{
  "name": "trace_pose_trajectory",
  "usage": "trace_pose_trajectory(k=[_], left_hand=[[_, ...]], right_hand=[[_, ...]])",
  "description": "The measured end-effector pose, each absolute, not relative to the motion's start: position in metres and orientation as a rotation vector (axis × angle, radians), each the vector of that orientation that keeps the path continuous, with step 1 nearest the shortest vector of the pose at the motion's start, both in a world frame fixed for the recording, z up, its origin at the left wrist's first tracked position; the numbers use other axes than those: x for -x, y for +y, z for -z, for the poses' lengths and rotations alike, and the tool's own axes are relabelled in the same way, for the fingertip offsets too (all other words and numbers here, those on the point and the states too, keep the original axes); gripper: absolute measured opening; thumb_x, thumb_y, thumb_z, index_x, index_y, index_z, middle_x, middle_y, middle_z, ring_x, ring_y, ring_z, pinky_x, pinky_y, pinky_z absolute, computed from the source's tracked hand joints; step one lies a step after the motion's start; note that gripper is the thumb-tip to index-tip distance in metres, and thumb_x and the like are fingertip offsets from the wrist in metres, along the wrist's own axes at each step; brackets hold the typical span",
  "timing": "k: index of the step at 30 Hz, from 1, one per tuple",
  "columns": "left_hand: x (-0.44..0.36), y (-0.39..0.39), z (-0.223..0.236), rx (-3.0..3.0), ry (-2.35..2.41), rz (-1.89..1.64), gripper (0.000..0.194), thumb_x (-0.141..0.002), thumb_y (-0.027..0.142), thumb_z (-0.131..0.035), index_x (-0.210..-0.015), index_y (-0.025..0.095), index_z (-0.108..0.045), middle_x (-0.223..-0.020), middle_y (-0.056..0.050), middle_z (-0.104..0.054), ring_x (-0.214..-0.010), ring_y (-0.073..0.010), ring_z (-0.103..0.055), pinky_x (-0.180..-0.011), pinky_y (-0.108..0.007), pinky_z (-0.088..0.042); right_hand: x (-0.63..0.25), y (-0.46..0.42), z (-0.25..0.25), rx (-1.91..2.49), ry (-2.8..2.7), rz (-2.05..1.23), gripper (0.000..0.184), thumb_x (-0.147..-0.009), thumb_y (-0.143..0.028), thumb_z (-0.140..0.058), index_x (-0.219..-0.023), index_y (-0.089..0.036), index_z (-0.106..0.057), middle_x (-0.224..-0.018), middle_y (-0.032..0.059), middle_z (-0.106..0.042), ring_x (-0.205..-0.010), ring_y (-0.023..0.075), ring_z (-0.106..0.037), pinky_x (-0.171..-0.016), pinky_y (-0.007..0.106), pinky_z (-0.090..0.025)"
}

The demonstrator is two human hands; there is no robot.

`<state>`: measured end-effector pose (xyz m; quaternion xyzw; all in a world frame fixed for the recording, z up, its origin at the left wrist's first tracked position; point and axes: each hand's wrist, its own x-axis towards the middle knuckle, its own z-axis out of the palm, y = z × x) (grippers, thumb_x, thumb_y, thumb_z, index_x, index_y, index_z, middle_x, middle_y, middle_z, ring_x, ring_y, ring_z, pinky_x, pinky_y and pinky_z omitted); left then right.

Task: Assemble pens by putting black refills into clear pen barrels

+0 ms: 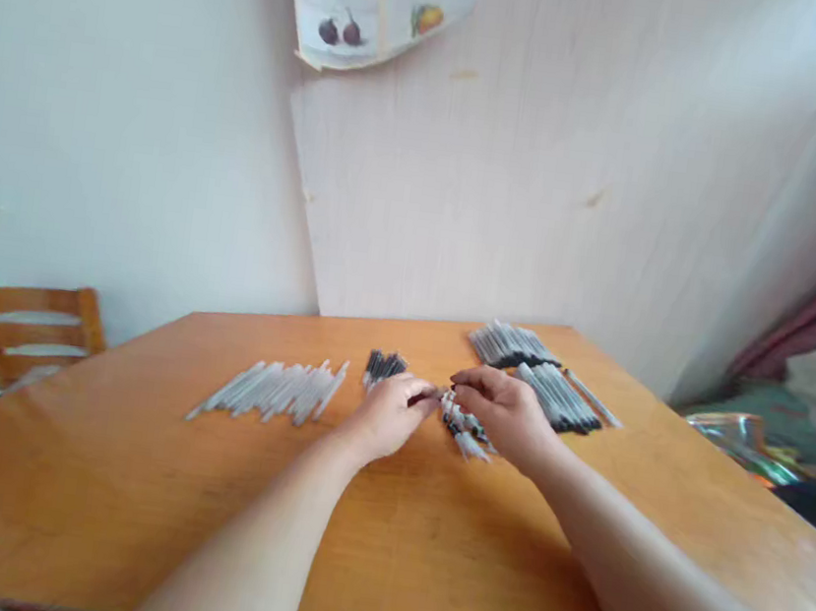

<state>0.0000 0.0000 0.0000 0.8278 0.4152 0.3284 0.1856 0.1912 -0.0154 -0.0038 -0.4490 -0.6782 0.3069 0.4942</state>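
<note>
My left hand (395,411) and my right hand (503,411) meet over the middle of a wooden table (132,490), both with fingers curled in a pinch. Between their fingertips is a thin dark pen part (428,396), held from both sides. Under my right hand lies a small bunch of pens (463,431). A row of clear pen tubes (278,391) lies to the left. A little heap of dark caps (384,365) sits just beyond my left hand. Two stacks of finished pens (534,371) lie at the far right.
The table stands in a room corner with pale walls. A fruit poster (378,0) hangs above. A wooden chair (29,328) stands at the left. Cloth and a shiny wrapper (741,436) lie at the right beyond the table's edge.
</note>
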Motion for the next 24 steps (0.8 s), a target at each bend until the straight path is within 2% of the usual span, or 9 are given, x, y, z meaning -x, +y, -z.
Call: trace_pose_trajectory(k=[10,24], left_hand=[[0.0016,-0.001,0.0035,-2.381,1.121,-0.934,0.024,-0.092,0.034,-0.05,-0.092,0.019,-0.07,-0.084,-0.003,-0.065,-0.08,-0.0149,-0.058,-0.072,-0.026,-0.043],[-0.0004,-0.0026,0.0042,-2.403,1.113,-0.897,0.025,-0.091,0.036,-0.05,-0.095,0.021,-0.071,-0.087,-0.003,-0.065,-0.081,-0.0149,-0.06,-0.075,-0.026,-0.044]], right_hand=[[-0.1874,-0.0135,0.0063,1.091,-1.67,-0.707,0.021,-0.08,-0.028,-0.059,-0.096,-0.018,-0.069,-0.084,0.0054,-0.072,-0.076,0.0167,-0.065,-0.067,0.028,-0.049],[-0.1889,-0.0168,0.0028,1.133,-1.712,-0.705,0.017,-0.08,-0.026,-0.058,-0.092,-0.018,-0.067,-0.08,0.0035,-0.07,-0.071,0.0146,-0.062,-0.064,0.025,-0.047]])
